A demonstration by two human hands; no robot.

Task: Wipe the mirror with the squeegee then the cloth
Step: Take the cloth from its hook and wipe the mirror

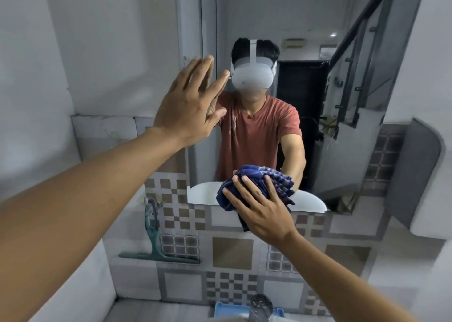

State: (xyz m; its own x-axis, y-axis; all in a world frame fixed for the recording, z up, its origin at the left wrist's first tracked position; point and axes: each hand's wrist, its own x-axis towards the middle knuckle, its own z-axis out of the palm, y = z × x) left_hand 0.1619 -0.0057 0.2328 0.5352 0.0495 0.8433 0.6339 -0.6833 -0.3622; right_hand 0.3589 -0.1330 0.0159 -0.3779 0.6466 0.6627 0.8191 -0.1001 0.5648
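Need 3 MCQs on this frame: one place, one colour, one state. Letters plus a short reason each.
1. Where is the squeegee?
A. in the left hand
B. against the tiled wall below the mirror
C. on the stairs

2. What colour is the cloth?
A. red
B. white
C. dark blue check

3. How is the left hand?
A. open, flat at the mirror's left edge
C. gripping the cloth
B. closed on the squeegee

Answers:
1 B, it stands by the tiles with no hand on it.
2 C, blue fabric with pale check lines.
3 A, fingers spread and empty; the right hand presses the cloth on the glass.
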